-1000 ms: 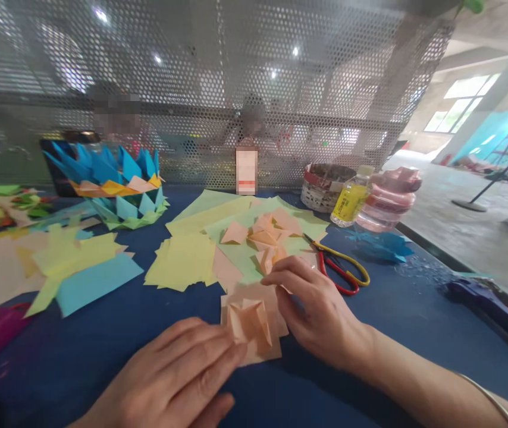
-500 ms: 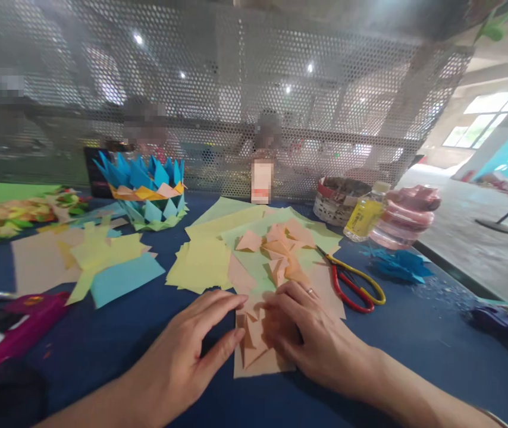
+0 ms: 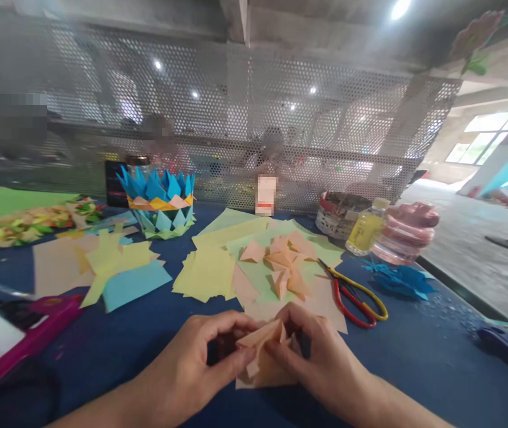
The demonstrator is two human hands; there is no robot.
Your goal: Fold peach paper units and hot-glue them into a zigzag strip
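Note:
Between my hands is a folded piece of peach paper (image 3: 263,337), raised over a flat peach sheet (image 3: 265,380) at the near side of the table. My left hand (image 3: 212,356) pinches its left side between thumb and fingers. On the right side, my right hand (image 3: 314,348) grips the same piece, thumb in front and fingers behind. Just beyond lie several folded peach paper pieces (image 3: 283,255) on pale green paper (image 3: 256,279). Scissors (image 3: 356,294) with red and yellow handles rest to their right, and a stack of yellow paper (image 3: 204,273) to their left.
A layered blue, orange and green paper basket (image 3: 160,202) stands at the back left. A magenta tool (image 3: 35,339) lies at left. On the right are a yellow-labelled bottle (image 3: 365,229), a pink container (image 3: 405,235), a round tub (image 3: 341,214) and blue paper scraps (image 3: 401,280). Mesh screen (image 3: 218,101) behind.
My hands have closed on the folded peach paper, which was lying on the sheet, and lifted and tilted it. The camera view has tipped up slightly.

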